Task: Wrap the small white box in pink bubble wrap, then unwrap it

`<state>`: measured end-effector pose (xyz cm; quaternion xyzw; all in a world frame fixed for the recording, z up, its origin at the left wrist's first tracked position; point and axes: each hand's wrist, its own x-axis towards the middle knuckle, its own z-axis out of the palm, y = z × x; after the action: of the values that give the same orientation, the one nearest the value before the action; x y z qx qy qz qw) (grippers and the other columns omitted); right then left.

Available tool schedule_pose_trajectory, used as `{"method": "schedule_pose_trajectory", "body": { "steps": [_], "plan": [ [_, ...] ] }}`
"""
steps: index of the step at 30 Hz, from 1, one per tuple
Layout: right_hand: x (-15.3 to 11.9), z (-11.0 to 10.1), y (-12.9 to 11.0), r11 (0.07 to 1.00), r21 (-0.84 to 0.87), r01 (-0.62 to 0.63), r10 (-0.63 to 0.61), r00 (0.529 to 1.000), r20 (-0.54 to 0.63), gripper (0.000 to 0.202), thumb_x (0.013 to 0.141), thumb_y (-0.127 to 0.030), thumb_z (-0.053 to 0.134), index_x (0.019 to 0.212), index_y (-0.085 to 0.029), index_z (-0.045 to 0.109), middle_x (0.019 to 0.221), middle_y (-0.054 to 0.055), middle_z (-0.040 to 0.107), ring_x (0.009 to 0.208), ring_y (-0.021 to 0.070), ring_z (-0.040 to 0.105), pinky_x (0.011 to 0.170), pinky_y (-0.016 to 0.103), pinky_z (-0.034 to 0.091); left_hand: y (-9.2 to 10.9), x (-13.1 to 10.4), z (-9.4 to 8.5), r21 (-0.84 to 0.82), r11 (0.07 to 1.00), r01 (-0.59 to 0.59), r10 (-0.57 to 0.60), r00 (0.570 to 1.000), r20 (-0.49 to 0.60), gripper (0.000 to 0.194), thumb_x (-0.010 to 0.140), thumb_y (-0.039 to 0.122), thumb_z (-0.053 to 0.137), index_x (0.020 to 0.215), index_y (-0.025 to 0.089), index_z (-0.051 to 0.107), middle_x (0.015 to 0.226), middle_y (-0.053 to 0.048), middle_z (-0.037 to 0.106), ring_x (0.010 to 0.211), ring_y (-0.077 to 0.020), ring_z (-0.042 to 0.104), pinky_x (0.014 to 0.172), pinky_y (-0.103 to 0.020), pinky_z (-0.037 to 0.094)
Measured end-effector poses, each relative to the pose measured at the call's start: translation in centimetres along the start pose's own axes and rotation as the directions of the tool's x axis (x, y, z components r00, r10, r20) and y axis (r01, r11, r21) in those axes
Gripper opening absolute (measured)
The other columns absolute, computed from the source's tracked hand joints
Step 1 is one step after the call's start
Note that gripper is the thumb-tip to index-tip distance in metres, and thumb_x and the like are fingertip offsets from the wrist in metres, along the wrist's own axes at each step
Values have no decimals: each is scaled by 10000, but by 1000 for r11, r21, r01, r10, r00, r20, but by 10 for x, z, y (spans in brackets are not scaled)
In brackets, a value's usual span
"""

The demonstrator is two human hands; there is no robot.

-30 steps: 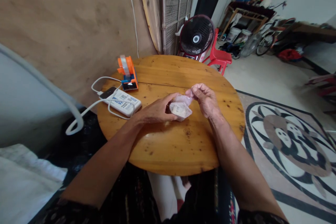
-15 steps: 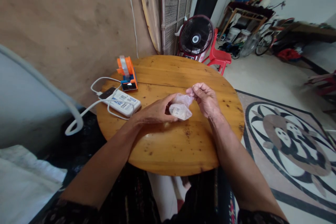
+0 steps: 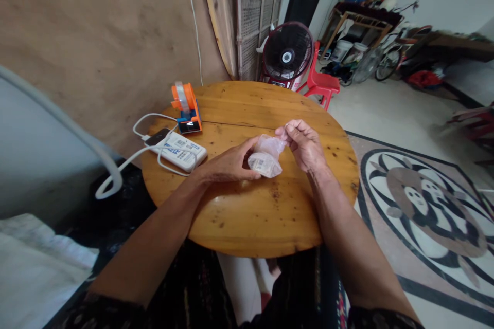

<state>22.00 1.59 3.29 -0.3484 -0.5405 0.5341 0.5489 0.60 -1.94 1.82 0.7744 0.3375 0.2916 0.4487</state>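
Note:
A small item in pinkish, see-through bubble wrap [image 3: 266,157] rests at the middle of the round wooden table [image 3: 247,226]. Its lower part shows a pale face with dark print; what is inside cannot be made out. My left hand [image 3: 233,162] is curled round the wrap's left side, thumb in front and fingers behind. On the far right side, my right hand [image 3: 303,141] pinches an end of the wrap between thumb and forefinger, holding it slightly raised and drawn out.
An orange and blue tape dispenser [image 3: 187,108] stands at the table's back left. Nearer lies a white power bank [image 3: 179,149] with a looping white cable [image 3: 116,180]. A fan [image 3: 287,56] and a red chair [image 3: 322,82] stand beyond the table.
My right hand has moved very slightly up and away, with the pinched end of the wrap. The left hand stays in place on the wrap.

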Motion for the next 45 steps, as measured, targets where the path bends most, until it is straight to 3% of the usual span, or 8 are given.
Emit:
{"method": "schedule_pose_trajectory", "body": {
  "steps": [8, 21, 33, 45],
  "plan": [
    [-2, 0, -3, 998, 59, 0, -2, 999, 42, 251, 750, -414, 772, 748, -220, 613, 783, -6, 715, 646, 103, 608, 566, 219, 466, 9, -1, -1, 34, 999, 19, -20, 999, 38, 618, 703, 265, 698, 1274, 185, 476, 1149, -67, 630, 1008, -242, 607, 883, -369, 486],
    [0, -4, -7, 999, 48, -1, 0, 1000, 23, 280, 734, -450, 771, 767, -233, 597, 771, -8, 715, 588, 103, 572, 519, 223, 461, 0, -2, -1, 8, 999, 54, -54, 997, 53, 745, 719, 423, 736, 1367, 204, 442, 1227, -77, 624, 1058, -252, 613, 916, -376, 481],
    [3, -7, -3, 999, 44, -11, 12, 1000, -23, 320, 712, -467, 780, 746, -234, 564, 776, -12, 720, 574, 102, 555, 521, 230, 440, 1, -3, 0, 78, 996, 43, -47, 998, 46, 868, 680, 350, 737, 1446, 222, 350, 1237, -79, 622, 1058, -266, 612, 891, -379, 495],
    [4, -7, -3, 1000, 15, -13, 14, 999, -34, 315, 724, -471, 764, 735, -236, 555, 774, -12, 711, 574, 106, 529, 544, 245, 429, 2, -3, -1, 115, 992, 58, -62, 998, 29, 847, 665, 329, 723, 1433, 237, 377, 1238, -68, 620, 1051, -266, 614, 885, -367, 493]
  ]
}}
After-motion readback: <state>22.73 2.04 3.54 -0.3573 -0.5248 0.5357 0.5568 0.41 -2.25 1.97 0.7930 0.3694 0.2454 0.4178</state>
